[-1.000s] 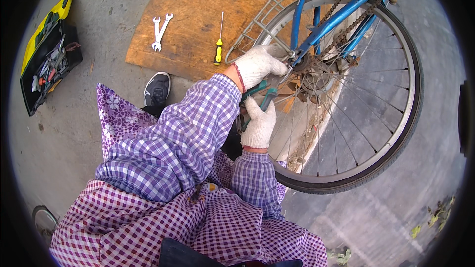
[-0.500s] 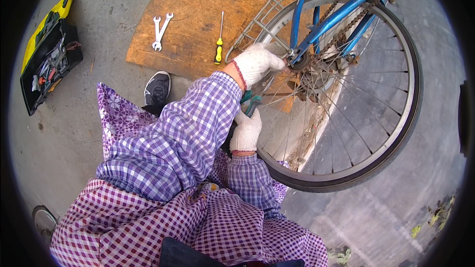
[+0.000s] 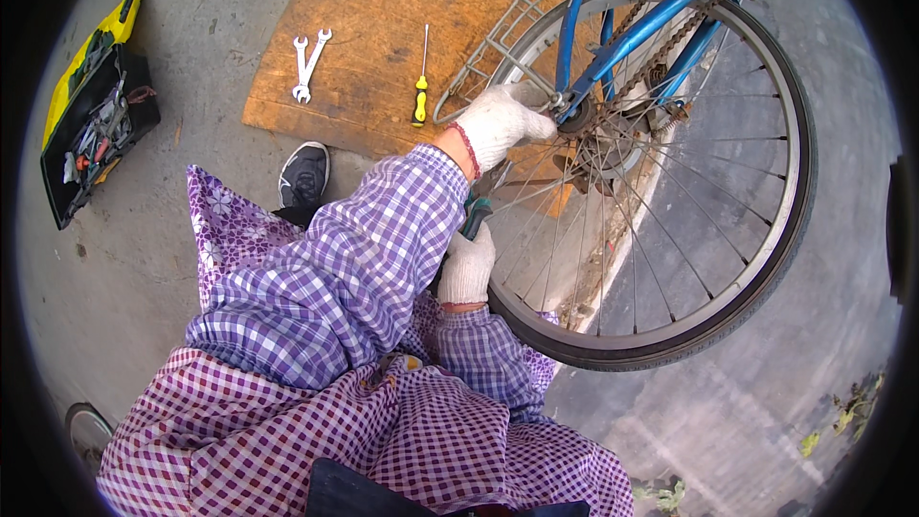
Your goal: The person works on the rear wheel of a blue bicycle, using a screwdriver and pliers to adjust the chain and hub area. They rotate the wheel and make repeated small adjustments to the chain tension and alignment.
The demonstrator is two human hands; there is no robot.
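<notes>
My left hand (image 3: 503, 124), in a white knit glove, reaches to the hub of the bicycle's wheel (image 3: 661, 335). Its fingers are closed at the axle end beside the blue frame (image 3: 613, 57); what they pinch is hidden. Below it, my right hand (image 3: 469, 266), gloved alike, is closed around the green handles of pliers (image 3: 476, 217). The metal head of the pliers shows partly beneath my left wrist, beside the spokes. A rusty chain (image 3: 661, 53) and a wire rack or basket (image 3: 498, 48) lie close to the hub.
On the brown wooden board (image 3: 354, 0) lie two open-end wrenches (image 3: 306, 67), a yellow-black screwdriver (image 3: 421, 91) and several small metal parts. A black toolbox with a yellow lid (image 3: 96, 124) full of tools sits on the concrete at left. My shoe (image 3: 304, 175) stands near the board's edge.
My right hand has shifted slightly left with the pliers, and more of their metal head shows now. My left hand stays at the axle end.
</notes>
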